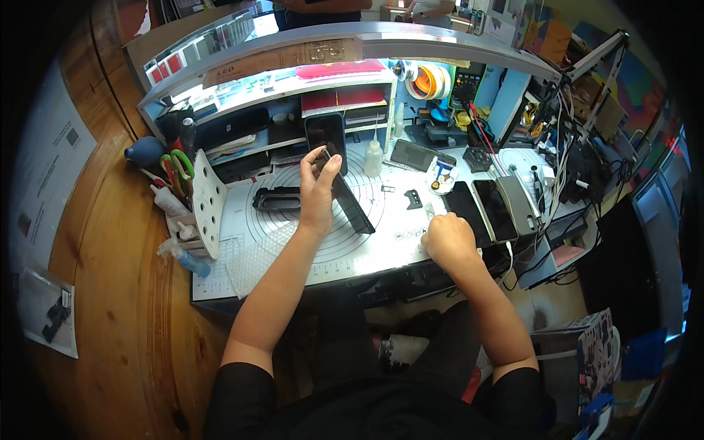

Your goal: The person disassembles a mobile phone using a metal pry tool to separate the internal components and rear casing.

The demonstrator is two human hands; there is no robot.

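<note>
Left hand (319, 187): raised above the work mat (367, 242), fingers closed round the upper end of a long black phone frame (350, 202). The frame stands tilted on edge, its lower end resting on the mat near the middle.

Right hand (449, 240): curled into a loose fist, knuckles up, resting at the mat's right edge. Whether it holds anything cannot be told; small parts (408, 235) lie just beside it.

Black phone (325, 139): propped upright behind the left hand, against the shelf (323, 99).

Black case (277, 199): flat on the mat, left of the left hand.

Three phones (493, 209): side by side, just right of the right hand.

Small plastic bottle (373, 158): upright at the back of the mat.

White perforated stand (207, 202): at the mat's left edge, with scissors (176, 170) behind it.

Tape rolls (429, 79) and a meter (466, 83): at the back of the surface.

Wooden surface (117, 249): carries the whole set.
</note>
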